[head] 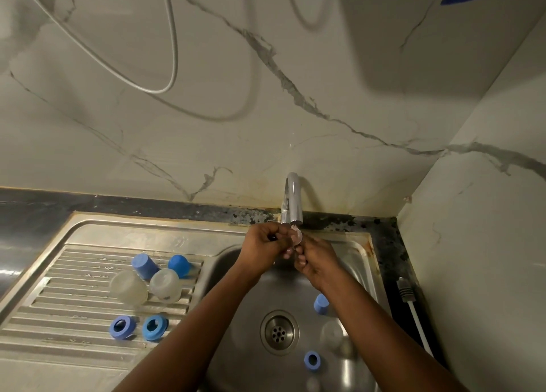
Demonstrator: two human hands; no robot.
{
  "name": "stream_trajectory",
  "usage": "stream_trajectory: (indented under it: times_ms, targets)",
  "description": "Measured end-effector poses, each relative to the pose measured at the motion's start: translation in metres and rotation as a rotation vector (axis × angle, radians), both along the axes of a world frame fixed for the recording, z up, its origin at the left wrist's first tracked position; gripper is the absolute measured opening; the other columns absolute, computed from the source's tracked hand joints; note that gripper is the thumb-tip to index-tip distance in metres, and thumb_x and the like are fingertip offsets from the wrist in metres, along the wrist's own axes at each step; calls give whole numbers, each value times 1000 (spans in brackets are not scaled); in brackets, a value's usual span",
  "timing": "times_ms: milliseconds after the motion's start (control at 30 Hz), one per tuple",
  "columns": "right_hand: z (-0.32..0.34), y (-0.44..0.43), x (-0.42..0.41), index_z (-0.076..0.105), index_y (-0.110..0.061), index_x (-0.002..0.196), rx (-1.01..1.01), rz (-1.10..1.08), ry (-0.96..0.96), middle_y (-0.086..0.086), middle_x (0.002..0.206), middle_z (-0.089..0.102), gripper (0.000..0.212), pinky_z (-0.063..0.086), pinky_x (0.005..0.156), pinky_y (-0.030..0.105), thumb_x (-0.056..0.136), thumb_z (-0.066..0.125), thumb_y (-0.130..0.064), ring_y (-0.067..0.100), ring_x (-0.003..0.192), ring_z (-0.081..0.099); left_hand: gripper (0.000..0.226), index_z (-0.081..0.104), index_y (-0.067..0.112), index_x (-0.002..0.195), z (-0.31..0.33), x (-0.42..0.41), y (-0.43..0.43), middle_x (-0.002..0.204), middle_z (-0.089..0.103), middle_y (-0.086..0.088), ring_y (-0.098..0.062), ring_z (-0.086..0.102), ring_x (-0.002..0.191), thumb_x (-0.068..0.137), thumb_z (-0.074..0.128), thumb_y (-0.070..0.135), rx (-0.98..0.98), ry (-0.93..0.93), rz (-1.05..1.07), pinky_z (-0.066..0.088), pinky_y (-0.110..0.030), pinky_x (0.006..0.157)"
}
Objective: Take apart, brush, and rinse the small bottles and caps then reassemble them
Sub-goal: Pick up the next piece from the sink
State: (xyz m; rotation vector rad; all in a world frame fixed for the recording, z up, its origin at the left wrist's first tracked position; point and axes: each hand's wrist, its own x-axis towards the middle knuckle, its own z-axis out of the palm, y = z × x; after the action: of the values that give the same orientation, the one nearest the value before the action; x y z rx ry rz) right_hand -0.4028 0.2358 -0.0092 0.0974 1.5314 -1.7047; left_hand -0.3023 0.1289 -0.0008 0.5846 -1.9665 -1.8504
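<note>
Both hands meet under the tap spout point(294, 196), above the sink bowl point(242, 317). My left hand point(263, 244) grips something dark and thin, mostly hidden in the fist. My right hand point(314, 261) pinches a small clear round part point(296, 238) held right below the spout. On the ribbed draining board point(59, 317) lie two clear bottle bodies point(129, 286) point(165, 284), two blue caps point(144, 266) point(178, 265) and two blue rings point(122, 327) point(154, 326). In the bowl lie a blue cap point(320, 303), a blue ring point(312, 361) and a clear bottle body point(332, 334).
The drain point(279, 332) sits in the middle of the bowl. A marble-look wall stands behind and to the right. A white cable with a grey plug point(406, 291) lies on the dark counter right of the sink. A grey hose point(174, 51) loops on the back wall.
</note>
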Motion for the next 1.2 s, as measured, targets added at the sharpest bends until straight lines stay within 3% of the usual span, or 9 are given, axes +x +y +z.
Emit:
stream_trajectory:
  times_ms: [200, 367, 500, 567, 667, 833, 967, 1133, 1200]
  targets:
    - [3, -5, 2, 72, -1, 119, -111, 12, -57, 7, 68, 56, 27, 40, 53, 25, 102, 66, -21, 12, 54, 47, 25, 74, 8, 117, -4, -1, 0, 89, 77, -27, -30, 76, 71, 94, 81, 12, 298, 58, 59, 63, -34, 68]
    - [1, 3, 2, 72, 3, 118, -240, 98, -145, 12, 82, 63, 25, 50, 63, 27, 103, 59, -13, 14, 65, 58, 12, 82, 9, 106, -15, 2, -1, 95, 79, -24, -31, 75, 79, 98, 75, 12, 394, 24, 126, 66, -35, 74]
    - [1, 0, 2, 74, 4, 114, -278, 116, -180, 7, 72, 55, 25, 49, 53, 23, 100, 64, -14, 12, 60, 50, 16, 82, 6, 98, -16, 0, 7, 92, 78, -24, -32, 77, 78, 94, 82, 21, 367, 34, 139, 66, -35, 71]
    - [4, -3, 4, 77, 0, 101, -267, 148, -186, 3, 67, 48, 23, 44, 49, 22, 103, 62, -18, 10, 54, 43, 24, 79, 4, 88, -15, -2, 8, 87, 77, -26, -32, 76, 71, 89, 87, 26, 351, 30, 162, 66, -36, 67]
    - [10, -6, 6, 67, -7, 83, -172, 168, -157, 2, 64, 48, 28, 38, 47, 19, 105, 58, -21, 10, 53, 42, 25, 74, 11, 77, -13, -5, 6, 80, 76, -24, -29, 75, 62, 89, 87, 29, 297, 9, 211, 62, -33, 58]
    - [13, -4, 4, 58, -10, 72, -52, 218, -91, 3, 61, 47, 37, 31, 45, 19, 107, 55, -22, 12, 54, 40, 33, 76, 0, 89, -12, -7, 0, 80, 76, -25, -27, 74, 62, 97, 78, 32, 352, -59, 165, 61, -32, 57]
    - [6, -2, 1, 65, -8, 81, 11, 132, -79, 2, 58, 47, 32, 31, 42, 19, 107, 59, -25, 10, 49, 39, 30, 80, 1, 90, -12, -3, 0, 87, 77, -27, -29, 76, 68, 103, 70, 26, 426, -66, 76, 65, -33, 63]
    - [-3, -1, -4, 67, -6, 82, 34, 82, -21, 7, 60, 53, 36, 46, 58, 34, 100, 70, -37, 18, 54, 46, 37, 78, -3, 101, -10, 4, 3, 94, 78, -27, -34, 79, 82, 110, 57, 27, 369, -95, -44, 67, -37, 76]
    - [-4, 0, -5, 67, -7, 83, 43, 80, 14, 6, 59, 51, 37, 49, 56, 33, 97, 73, -41, 17, 52, 49, 38, 78, 0, 103, -8, 7, 4, 93, 79, -24, -35, 80, 86, 112, 52, 27, 320, -119, -48, 67, -38, 79]
